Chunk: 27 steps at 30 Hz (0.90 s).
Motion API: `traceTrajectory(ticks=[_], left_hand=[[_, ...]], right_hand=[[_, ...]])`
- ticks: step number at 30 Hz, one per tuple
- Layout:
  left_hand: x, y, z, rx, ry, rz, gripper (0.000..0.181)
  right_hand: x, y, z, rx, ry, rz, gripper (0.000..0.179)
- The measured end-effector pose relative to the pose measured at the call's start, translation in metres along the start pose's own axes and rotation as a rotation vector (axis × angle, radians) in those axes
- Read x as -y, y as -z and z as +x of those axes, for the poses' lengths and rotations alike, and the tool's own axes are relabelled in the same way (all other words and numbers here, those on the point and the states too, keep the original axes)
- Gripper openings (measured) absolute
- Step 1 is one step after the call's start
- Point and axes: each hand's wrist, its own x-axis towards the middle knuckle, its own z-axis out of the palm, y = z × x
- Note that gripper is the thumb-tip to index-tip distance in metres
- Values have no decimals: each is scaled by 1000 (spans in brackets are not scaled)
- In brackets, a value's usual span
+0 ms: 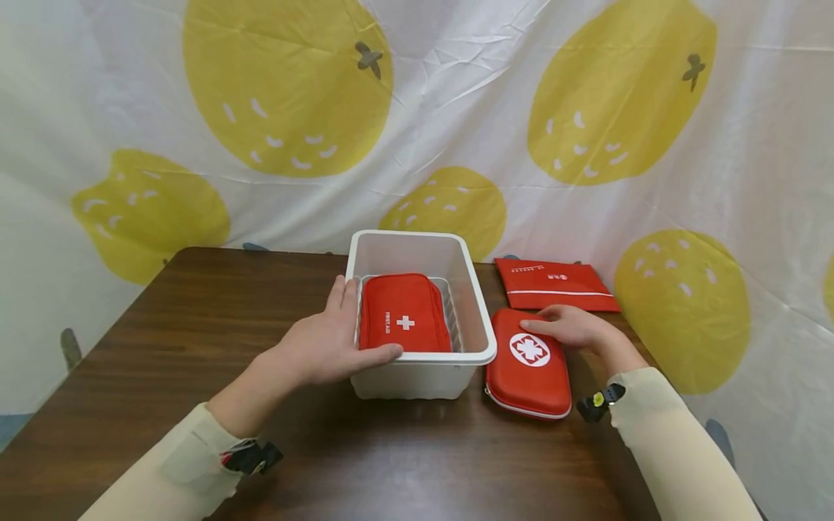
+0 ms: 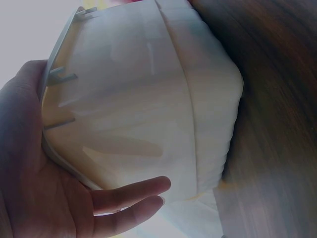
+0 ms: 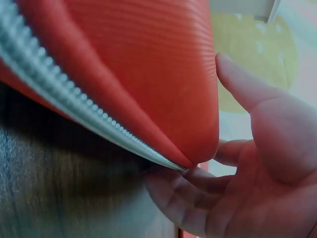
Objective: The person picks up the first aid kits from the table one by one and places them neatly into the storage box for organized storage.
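A white plastic bin (image 1: 407,378) stands on the table, with a red first aid pouch (image 1: 384,300) bearing a white cross lying inside it. My left hand (image 1: 319,340) rests at the bin's near left corner, thumb along the near rim and straight fingers against the left outer wall (image 2: 124,94). Right of the bin is a red hard-shell first aid case (image 1: 524,387) with a white zipper (image 3: 94,114) and a round white emblem. My right hand (image 1: 573,327) pinches its far right edge. The thumb lies on top, and the fingers (image 3: 190,198) reach under the zipped edge.
A flat red pouch (image 1: 554,284) with a white stripe lies at the table's back right. The dark wooden table (image 1: 228,325) extends left and toward me. A lemon-print curtain (image 1: 449,108) hangs behind it and along the right side.
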Motion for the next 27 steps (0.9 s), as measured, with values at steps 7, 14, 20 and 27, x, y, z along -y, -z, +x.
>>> traceTrajectory(ticks=[7, 14, 20, 27], left_hand=[[-1, 0, 1, -6, 3, 10, 130], [-2, 0, 1, -1, 5, 3, 131], [-2, 1, 1, -3, 3, 2, 131], [-2, 2, -1, 5, 5, -3, 131]], right_hand=[[1, -1, 0, 7, -24, 41, 88], [-5, -6, 1, -58, -27, 223, 87], [-13, -15, 2, -17, 12, 562, 82], [-13, -22, 1, -28, 78, 714, 75]])
